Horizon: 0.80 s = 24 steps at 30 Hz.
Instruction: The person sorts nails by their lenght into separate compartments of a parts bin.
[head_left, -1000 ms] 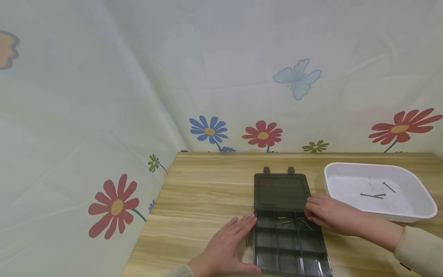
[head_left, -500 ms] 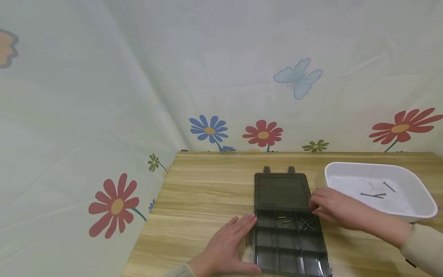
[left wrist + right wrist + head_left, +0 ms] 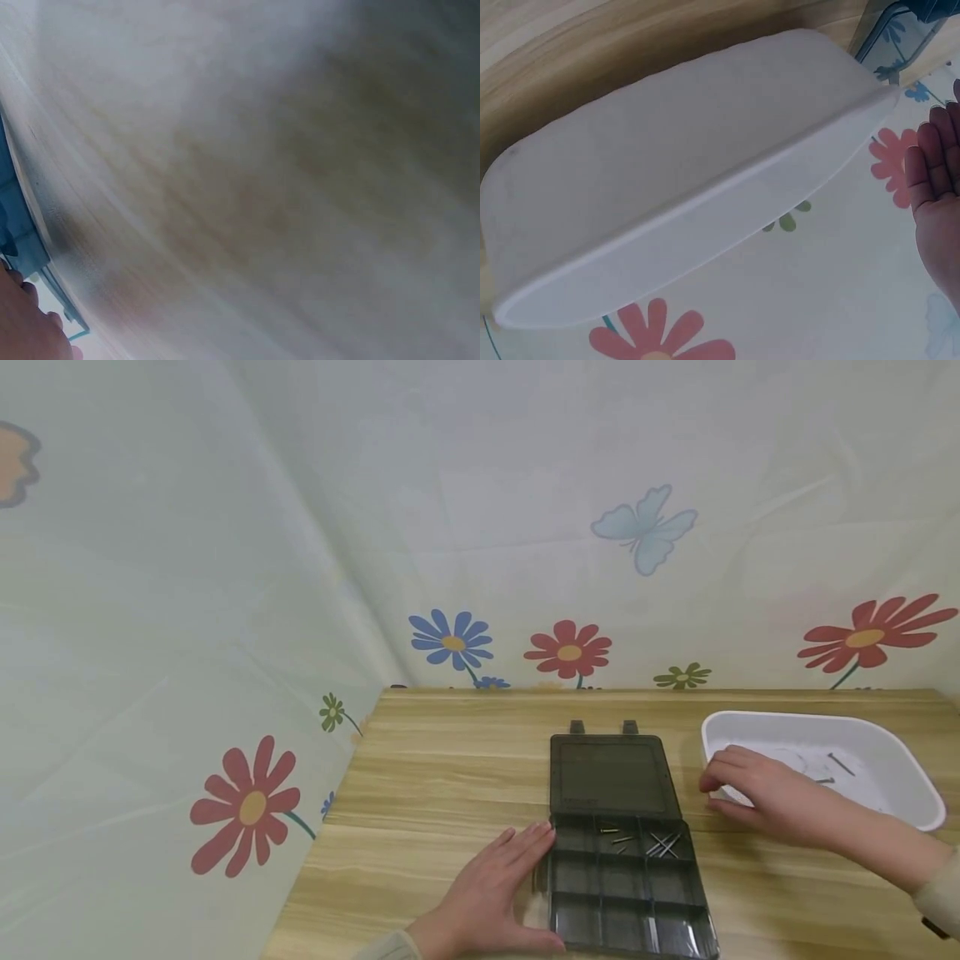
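A dark translucent compartment box [image 3: 574,878] lies on the table, its lid [image 3: 611,777] folded back. My left hand [image 3: 491,893] rests along the box's left side, fingers straight; the left wrist view catches only part of the hand [image 3: 30,322]. Small brass-coloured screws [image 3: 621,840] lie in the back middle compartment. Several longer, thin screws or nails [image 3: 663,845] cross one another in the back right one. My right hand [image 3: 772,797] hovers over the near left rim of a white tray [image 3: 888,777], fingers loosely bent, with nothing visible in them. Inside the tray lie screws [image 3: 842,764], partly covered by that hand.
The wooden table [image 3: 442,760] reaches back to a white sheet [image 3: 487,527] printed with flowers and a butterfly. Another sheet closes off the left side. Box and tray stand apart, with a strip of tabletop between them.
My right hand has withdrawn from the back right compartment and moved right to the tray. The crossed screws or nails there are now uncovered. My left hand has stayed still.
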Each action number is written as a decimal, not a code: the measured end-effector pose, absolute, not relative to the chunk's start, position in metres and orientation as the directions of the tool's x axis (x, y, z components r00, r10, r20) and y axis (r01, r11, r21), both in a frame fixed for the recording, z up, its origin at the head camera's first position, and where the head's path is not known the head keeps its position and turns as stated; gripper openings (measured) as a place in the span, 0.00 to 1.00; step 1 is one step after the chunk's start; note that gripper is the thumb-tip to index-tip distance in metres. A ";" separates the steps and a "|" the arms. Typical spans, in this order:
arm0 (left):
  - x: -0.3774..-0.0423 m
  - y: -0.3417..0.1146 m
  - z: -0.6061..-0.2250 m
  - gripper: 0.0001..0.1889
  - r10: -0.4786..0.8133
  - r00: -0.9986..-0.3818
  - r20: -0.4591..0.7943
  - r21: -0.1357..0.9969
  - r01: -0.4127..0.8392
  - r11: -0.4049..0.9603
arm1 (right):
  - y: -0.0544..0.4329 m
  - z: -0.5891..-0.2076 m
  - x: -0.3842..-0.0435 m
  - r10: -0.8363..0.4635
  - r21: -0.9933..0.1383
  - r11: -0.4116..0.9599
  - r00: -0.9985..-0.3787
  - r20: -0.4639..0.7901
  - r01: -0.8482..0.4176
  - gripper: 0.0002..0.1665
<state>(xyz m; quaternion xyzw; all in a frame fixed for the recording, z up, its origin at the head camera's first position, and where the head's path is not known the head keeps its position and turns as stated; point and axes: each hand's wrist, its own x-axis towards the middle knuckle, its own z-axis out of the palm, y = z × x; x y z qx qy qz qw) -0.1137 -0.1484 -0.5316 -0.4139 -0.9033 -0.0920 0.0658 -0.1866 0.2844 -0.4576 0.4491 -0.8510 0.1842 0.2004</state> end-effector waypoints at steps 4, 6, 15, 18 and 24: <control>-0.113 -0.148 -0.531 0.66 0.733 -0.654 0.185 0.129 0.756 0.642 | 0.295 -0.450 -0.185 -0.674 -0.130 0.568 -0.550 0.493 -0.813 0.09; -0.113 -0.149 -0.531 0.66 0.733 -0.654 0.186 0.132 0.756 0.641 | 0.301 -0.446 -0.184 -0.664 -0.120 0.595 -0.570 0.483 -0.795 0.17; -0.113 -0.148 -0.530 0.65 0.737 -0.647 0.197 0.132 0.762 0.634 | 0.328 -0.428 -0.189 -0.603 -0.110 0.688 -0.649 0.464 -0.717 0.30; -0.113 -0.148 -0.530 0.65 0.737 -0.647 0.196 0.145 0.762 0.631 | 0.337 -0.425 -0.192 -0.578 -0.110 0.717 -0.675 0.458 -0.689 0.30; -0.113 -0.148 -0.531 0.65 0.743 -0.632 0.218 0.114 0.773 0.624 | 0.352 -0.422 -0.195 -0.527 -0.088 0.784 -0.734 0.428 -0.615 0.29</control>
